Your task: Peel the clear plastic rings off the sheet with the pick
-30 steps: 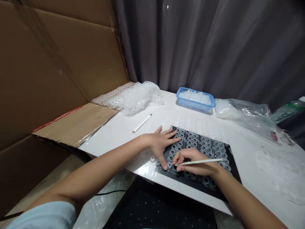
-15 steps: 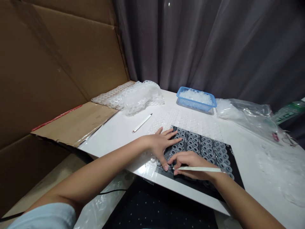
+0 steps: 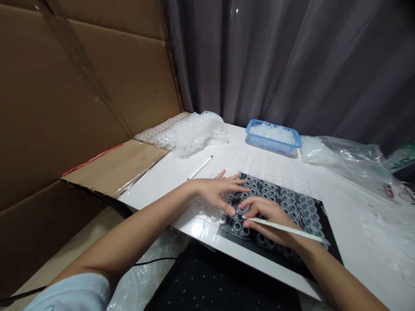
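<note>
White stick (image 3: 288, 228) pinched w/ R hand (image 3: 270, 218); L hand (image 3: 214, 192) splayed open over clear ringed sheet (image 3: 293, 206)

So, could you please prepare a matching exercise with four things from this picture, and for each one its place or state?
1. blue rectangular plastic basket
2. left hand
3. flat black board
4. right hand

A. under clear plastic sheeting with rings
B. gripping a slim white pencil-like tool
C. near the grey curtain, holding translucent white pieces
D. spread wide

Pairs: 1-C, 2-D, 3-A, 4-B
</note>
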Demonstrator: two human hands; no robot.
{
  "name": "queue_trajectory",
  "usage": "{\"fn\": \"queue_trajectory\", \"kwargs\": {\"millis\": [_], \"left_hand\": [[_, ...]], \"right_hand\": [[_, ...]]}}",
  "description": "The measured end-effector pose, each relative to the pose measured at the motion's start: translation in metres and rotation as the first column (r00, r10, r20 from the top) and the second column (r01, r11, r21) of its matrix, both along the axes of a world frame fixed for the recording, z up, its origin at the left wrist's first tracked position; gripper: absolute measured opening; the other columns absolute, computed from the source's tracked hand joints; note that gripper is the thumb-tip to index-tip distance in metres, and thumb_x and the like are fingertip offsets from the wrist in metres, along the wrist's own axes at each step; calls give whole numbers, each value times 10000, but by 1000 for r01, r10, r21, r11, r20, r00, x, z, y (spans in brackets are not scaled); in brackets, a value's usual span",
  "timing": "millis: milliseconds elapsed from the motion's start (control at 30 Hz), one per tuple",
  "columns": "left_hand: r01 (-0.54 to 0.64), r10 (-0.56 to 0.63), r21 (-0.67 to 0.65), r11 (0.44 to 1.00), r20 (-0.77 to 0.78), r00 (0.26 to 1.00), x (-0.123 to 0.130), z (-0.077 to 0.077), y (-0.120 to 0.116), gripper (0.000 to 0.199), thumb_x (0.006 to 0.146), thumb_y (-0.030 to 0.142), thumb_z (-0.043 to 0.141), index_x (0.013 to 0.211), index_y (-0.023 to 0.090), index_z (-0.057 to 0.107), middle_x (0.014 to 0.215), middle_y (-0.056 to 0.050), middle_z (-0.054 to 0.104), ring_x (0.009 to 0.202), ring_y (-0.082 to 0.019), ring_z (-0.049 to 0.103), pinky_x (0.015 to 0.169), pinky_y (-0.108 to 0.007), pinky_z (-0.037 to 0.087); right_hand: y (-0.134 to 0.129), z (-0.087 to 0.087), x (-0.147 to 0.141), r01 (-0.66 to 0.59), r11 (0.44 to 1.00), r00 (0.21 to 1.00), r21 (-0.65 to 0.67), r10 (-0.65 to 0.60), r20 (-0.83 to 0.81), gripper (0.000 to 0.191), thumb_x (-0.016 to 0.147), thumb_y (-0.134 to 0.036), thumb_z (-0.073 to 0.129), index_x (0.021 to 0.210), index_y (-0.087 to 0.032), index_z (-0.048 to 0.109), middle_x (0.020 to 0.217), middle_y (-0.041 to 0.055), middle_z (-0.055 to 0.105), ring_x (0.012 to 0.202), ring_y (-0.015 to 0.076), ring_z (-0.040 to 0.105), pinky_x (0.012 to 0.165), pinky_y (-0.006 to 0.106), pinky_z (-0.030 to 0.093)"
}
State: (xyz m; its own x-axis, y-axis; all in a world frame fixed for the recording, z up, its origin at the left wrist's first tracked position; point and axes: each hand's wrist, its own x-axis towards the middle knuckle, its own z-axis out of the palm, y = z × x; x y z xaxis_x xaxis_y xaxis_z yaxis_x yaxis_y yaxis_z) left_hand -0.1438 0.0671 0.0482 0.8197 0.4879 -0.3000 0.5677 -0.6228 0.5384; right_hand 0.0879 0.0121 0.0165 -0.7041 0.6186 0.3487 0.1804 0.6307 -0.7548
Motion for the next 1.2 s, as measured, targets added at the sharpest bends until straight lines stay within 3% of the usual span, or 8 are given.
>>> {"fn": "queue_trajectory", "kwargs": {"millis": [167,400,633,767,967,1100,1200], "left_hand": [[-35,40,37,999,-140,989,-24,-3,2,1174,490,678,740,1454,310,180,1536,-78,12,1370,-400,-82,1013,-628,-152],[-51,59,62,997,-139,988,-26,-17,-1,1212,496,660,737,1465,311,99,1530,-85,-62,1369,-387,-102,1027,-620,-129],[-48,60,88,995,-138,989,-26,-19,-3,1222,489,664,734,1467,303,99,1529,-84,-59,1369,-406,-84,1023,-639,-123],[-64,79,110,992,-139,987,-23,-19,-7,1241,488,668,734,1470,292,76,1524,-90,-74,1365,-419,-81,1011,-649,-134],[-72,101,139,988,-219,970,-15,-18,-13,1243,515,654,713,1470,283,9,1513,-92,-136,1364,-402,-116,1005,-646,-142],[-71,102,134,988,-242,965,-14,-19,-12,1240,513,619,727,1469,293,8,1515,-75,-139,1366,-388,-118,1022,-632,-126],[-66,95,126,990,-242,966,-15,-20,-12,1234,519,613,721,1469,291,2,1513,-81,-141,1365,-394,-118,1019,-649,-110]], "right_hand": [[-13,-2,-28,26,982,997,-186,-13,72,111,812,-272,649,753,-192,600,842,17,670,769,139,624,714,260,481],[-16,-13,-38,73,975,992,-208,-48,120,75,794,-238,654,743,-198,617,804,1,689,727,136,636,683,250,479],[-16,-15,-38,52,993,989,-102,-37,143,88,828,-227,608,747,-196,594,769,8,675,706,130,628,677,239,486],[-19,-17,-42,6,995,998,99,-13,65,89,840,-187,562,751,-181,560,855,60,676,798,154,642,720,256,510],[-22,-28,-46,64,930,996,363,-81,32,117,886,-146,473,789,-179,531,851,79,681,811,175,655,744,283,538],[-16,-25,-39,241,907,969,347,-245,-32,116,909,-155,426,887,-179,537,895,97,677,833,182,662,741,292,545],[-11,-14,-31,354,916,934,190,-357,-19,87,895,-188,482,824,-192,531,947,84,688,826,172,674,719,279,542]]}}
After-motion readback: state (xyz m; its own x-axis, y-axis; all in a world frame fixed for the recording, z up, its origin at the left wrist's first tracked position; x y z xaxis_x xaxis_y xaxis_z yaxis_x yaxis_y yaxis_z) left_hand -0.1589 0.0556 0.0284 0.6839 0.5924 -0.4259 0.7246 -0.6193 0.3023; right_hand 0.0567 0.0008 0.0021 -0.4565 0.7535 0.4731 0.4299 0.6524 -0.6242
